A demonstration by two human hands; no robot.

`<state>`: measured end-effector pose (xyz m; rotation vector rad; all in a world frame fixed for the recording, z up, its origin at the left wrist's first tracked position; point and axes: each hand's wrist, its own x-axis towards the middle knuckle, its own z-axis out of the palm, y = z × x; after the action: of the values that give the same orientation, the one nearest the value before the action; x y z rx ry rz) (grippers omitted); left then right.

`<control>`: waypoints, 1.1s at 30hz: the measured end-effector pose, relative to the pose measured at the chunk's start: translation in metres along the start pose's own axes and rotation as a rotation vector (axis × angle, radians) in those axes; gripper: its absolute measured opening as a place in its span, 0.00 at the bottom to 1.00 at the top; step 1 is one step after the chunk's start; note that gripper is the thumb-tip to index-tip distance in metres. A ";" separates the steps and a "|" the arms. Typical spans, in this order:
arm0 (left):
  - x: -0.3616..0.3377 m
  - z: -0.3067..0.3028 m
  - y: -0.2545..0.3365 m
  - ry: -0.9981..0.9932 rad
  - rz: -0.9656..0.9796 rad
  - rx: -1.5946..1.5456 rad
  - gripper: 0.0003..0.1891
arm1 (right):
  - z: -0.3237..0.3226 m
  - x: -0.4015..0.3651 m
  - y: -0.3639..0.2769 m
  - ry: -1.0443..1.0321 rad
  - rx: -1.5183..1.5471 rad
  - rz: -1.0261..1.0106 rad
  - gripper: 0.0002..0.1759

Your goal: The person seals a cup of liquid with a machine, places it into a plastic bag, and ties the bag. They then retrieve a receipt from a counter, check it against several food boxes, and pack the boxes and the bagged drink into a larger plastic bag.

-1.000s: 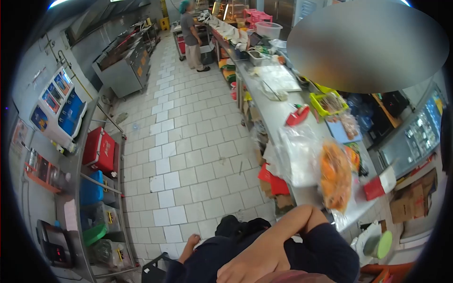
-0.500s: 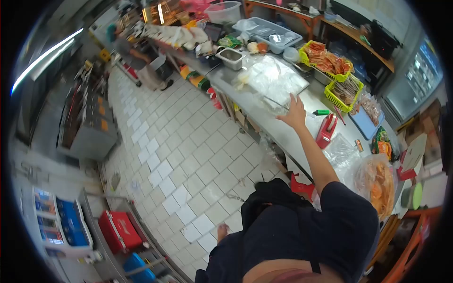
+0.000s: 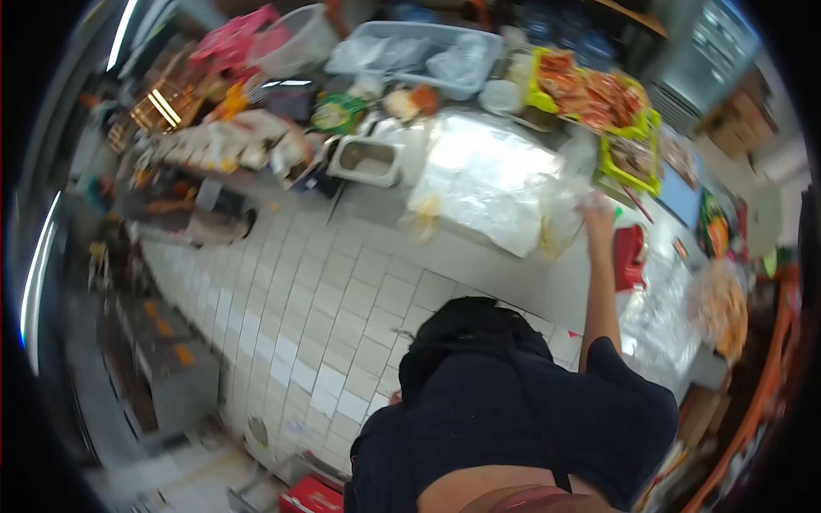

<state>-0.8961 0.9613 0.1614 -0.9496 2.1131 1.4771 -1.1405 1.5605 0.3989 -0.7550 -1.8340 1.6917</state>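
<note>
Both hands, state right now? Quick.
Right hand: at a clear plastic bag; blurred, so grip can't be told.
Left hand: only a sliver visible, open or closed can't be told.

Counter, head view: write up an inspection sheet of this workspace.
Surface: metal counter, bare strip along the near edge, crowded behind it.
Job's things: clear bag at the right hand; plastic-covered stack beside it, shiny with glare.
Clutter: metal pan, light-blue tub holding clear bags, yellow basket of reddish packets, red tool.
Hands: right hand at the bag, grip too blurred to tell; left hand mostly hidden by dark clothing.
Cables: nothing seen.
Surroundings: tiled floor, another person farther along the counter, glass-doored fridge beyond it.
</note>
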 end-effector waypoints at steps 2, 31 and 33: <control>0.021 -0.011 -0.024 -0.157 0.025 0.274 0.17 | -0.052 0.025 -0.012 0.341 0.138 -0.004 0.12; 0.260 -0.043 0.588 -1.069 1.031 0.715 0.12 | 0.401 -0.084 0.047 0.257 0.120 0.379 0.51; 0.268 -0.032 0.565 -0.898 0.950 0.799 0.20 | 0.391 -0.072 0.031 -0.045 0.009 0.309 0.48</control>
<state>-1.4855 0.9709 0.3721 0.9489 2.0796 0.8551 -1.3651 1.2368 0.3375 -1.0485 -1.8102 1.9198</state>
